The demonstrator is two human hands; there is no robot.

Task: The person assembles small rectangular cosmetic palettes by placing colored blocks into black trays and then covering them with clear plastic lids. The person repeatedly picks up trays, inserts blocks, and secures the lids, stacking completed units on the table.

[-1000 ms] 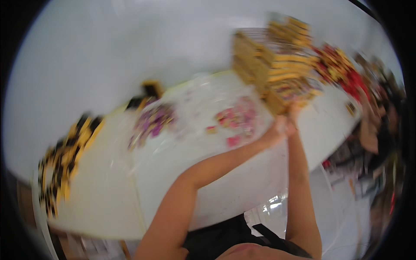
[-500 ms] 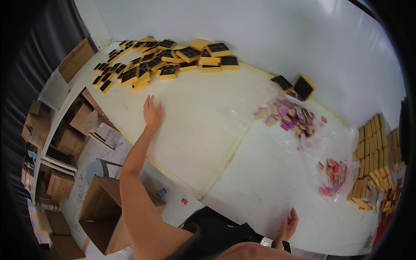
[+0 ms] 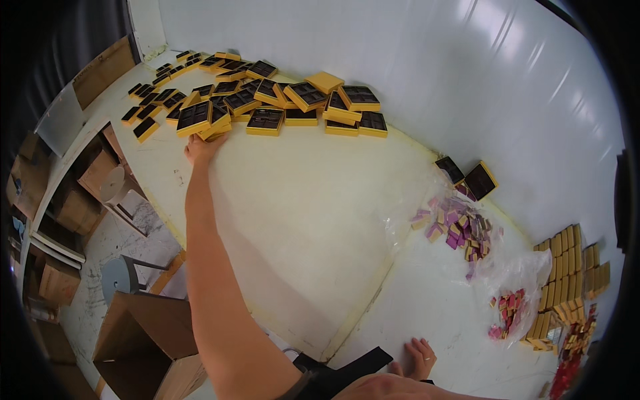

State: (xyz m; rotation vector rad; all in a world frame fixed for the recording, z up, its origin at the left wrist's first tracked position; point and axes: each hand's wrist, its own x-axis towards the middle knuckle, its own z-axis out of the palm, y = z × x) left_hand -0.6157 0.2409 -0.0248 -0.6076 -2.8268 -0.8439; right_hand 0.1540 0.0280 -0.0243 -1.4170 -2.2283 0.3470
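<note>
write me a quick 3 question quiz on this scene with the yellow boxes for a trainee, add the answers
1. True or false: the person's bare left hand is touching the square yellow boxes with black divided inserts.

2. Where in the picture is the open brown cardboard carton?
A) upper right
B) lower left
C) centre

3. What object, if any, can be seen in the person's bare right hand, by the broad whitish table?

Key:
1. True
2. B
3. None can be seen
</note>
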